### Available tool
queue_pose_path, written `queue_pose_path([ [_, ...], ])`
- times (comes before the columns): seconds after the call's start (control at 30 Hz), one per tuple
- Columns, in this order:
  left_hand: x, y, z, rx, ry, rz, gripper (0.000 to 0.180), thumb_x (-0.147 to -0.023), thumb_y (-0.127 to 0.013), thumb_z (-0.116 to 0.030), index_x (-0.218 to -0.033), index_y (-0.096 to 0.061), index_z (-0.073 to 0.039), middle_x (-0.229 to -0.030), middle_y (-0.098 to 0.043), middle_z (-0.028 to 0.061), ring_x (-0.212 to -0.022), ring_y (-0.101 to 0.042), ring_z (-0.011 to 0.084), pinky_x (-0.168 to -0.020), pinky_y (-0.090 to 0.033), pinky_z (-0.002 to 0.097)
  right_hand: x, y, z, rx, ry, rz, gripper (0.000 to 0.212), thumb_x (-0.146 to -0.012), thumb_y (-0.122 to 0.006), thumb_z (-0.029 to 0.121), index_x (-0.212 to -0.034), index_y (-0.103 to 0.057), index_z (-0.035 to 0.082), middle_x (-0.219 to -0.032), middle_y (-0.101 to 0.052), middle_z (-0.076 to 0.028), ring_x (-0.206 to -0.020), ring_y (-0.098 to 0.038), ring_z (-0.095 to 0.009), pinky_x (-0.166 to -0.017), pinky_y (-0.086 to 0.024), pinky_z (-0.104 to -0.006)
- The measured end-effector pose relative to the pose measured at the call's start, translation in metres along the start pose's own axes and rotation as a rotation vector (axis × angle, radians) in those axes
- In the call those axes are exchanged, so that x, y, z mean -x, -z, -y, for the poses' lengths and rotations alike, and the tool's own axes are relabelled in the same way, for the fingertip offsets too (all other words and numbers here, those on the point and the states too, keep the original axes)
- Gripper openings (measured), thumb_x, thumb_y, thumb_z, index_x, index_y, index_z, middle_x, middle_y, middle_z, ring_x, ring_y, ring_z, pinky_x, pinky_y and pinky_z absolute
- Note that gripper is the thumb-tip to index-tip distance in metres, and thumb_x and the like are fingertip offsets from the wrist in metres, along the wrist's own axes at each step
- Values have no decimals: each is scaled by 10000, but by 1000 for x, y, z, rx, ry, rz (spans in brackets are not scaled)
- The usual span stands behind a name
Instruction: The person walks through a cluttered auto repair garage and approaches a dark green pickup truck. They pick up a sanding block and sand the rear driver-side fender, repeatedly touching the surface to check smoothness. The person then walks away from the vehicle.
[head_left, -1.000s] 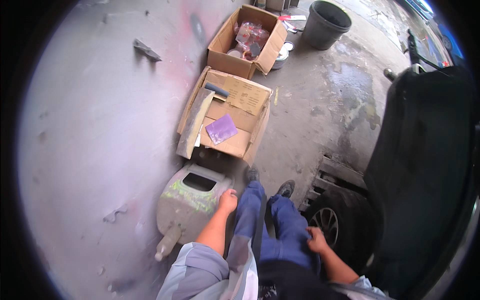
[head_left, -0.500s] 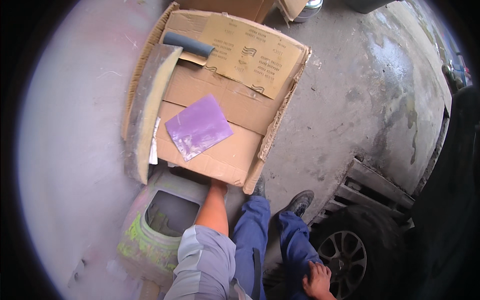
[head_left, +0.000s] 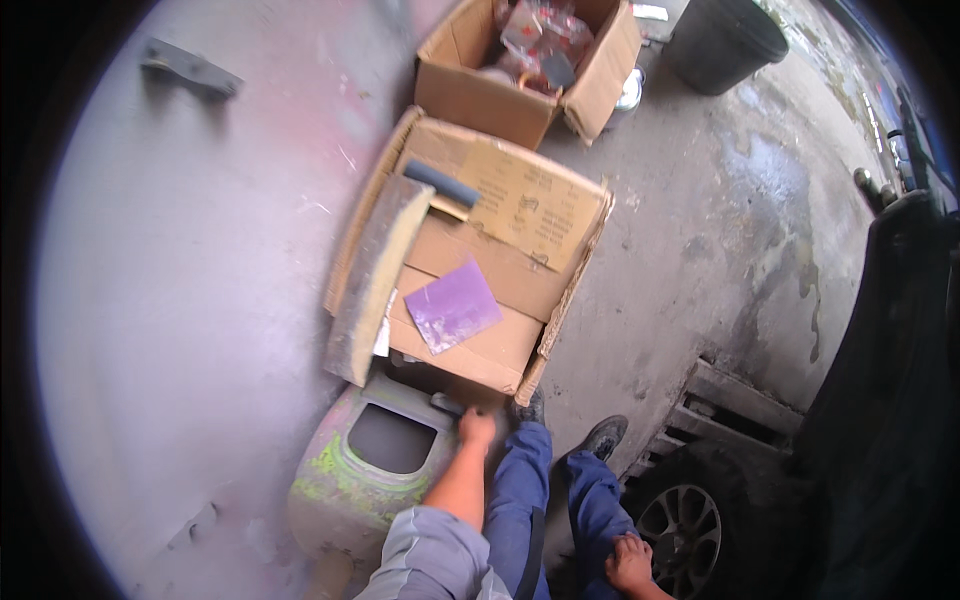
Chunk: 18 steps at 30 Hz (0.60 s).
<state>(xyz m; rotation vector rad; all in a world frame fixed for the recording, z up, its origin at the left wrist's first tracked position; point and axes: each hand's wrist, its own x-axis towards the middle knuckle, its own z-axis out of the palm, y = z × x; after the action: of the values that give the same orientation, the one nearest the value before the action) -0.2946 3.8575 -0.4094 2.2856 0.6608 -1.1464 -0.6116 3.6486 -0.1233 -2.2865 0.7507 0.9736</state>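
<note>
My left hand (head_left: 478, 426) is closed around one end of a small dark grey object (head_left: 447, 404), whose kind I cannot make out. It is just in front of a shallow cardboard box (head_left: 470, 365), over the edge of a grey, paint-stained stool-like piece (head_left: 335, 475) with a squarish opening. My right hand (head_left: 630, 563) rests on my right knee, fingers laid over the blue trousers, holding nothing. In the box lie a purple sheet (head_left: 453, 306), brown-backed sandpaper (head_left: 525, 205), a dark grey roll (head_left: 441, 184) and a long curved block (head_left: 380, 280) with a yellowish edge.
A cardboard box (head_left: 490, 95) with plastic-wrapped items stands beyond, beside a black bucket (head_left: 725, 45) and a metal can (head_left: 630, 90). On my right are a wheel (head_left: 680, 525) and a slatted pallet (head_left: 735, 395). A dark block (head_left: 192, 70) lies on the pale surface at the left.
My left hand has come out from beneath the shallow box's near edge, and the dark object now shows in it. The view has shifted, revealing the far box. My right hand stays on the knee.
</note>
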Motion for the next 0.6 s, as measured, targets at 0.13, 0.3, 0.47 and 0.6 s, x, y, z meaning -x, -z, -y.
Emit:
queue_pose_path([
  [0.13,120,82,-55,-387,-164,90,382,-788,-587,-324,-1075,-707,-103,-1025,-680,212,-1004,-650,349,-883,-504,403,23,21,7,-146,-18,58,414,-791,-563,206,-1185,-582,77,-1203,-600,-147,-1201,-517,-346,-964,-431,-485],
  [0.3,222,166,-104,-448,-202,234,400,-814,-547,-399,-1057,-717,-130,-1063,-681,168,-1030,-633,355,-906,-490,424,47,63,0,-209,-108,235,450,-802,-532,220,-1215,-562,42,-1142,-632,-229,-1098,-586,-383,-945,-465,-462],
  [0.47,267,227,-164,-356,-464,109,382,-825,-602,-385,-1090,-712,-132,-1049,-675,205,-1011,-639,359,-892,-498,420,73,96,-3,-206,-123,158,504,-816,-536,275,-1258,-534,33,-1101,-652,-230,-1058,-614,-379,-928,-480,-454],
  [0.6,275,260,-201,-295,-638,78,484,-831,-632,-386,-1259,-631,-161,-1372,-443,327,-1261,-474,417,-1063,-391,393,84,152,23,-215,-145,135,496,-829,-521,267,-1260,-538,21,-1120,-644,-238,-1078,-604,-383,-946,-467,-455],
])
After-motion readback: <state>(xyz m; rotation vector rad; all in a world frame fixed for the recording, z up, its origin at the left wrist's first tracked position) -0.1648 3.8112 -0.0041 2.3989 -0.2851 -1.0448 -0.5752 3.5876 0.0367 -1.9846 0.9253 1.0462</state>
